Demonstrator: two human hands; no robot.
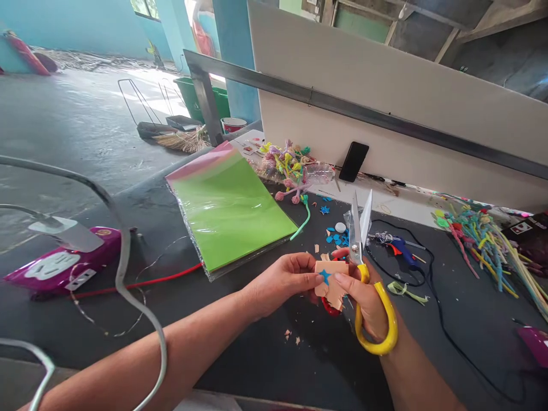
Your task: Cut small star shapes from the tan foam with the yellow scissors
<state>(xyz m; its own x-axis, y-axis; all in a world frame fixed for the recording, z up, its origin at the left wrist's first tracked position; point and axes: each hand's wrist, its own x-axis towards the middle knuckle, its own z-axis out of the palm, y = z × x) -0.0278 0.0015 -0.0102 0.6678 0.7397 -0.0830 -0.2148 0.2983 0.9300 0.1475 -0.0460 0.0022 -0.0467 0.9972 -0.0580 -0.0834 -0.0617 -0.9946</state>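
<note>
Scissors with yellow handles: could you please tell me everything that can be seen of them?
The large scissors with silver metal blades and yellow handles are held above the dark grey tabletop. Their blades, joined at a pivot, stand slightly apart in a narrow V, tips pointing up and away from the person. The glossy, plastic-looking handle loops lie around the bare right hand, which touches them.
</note>
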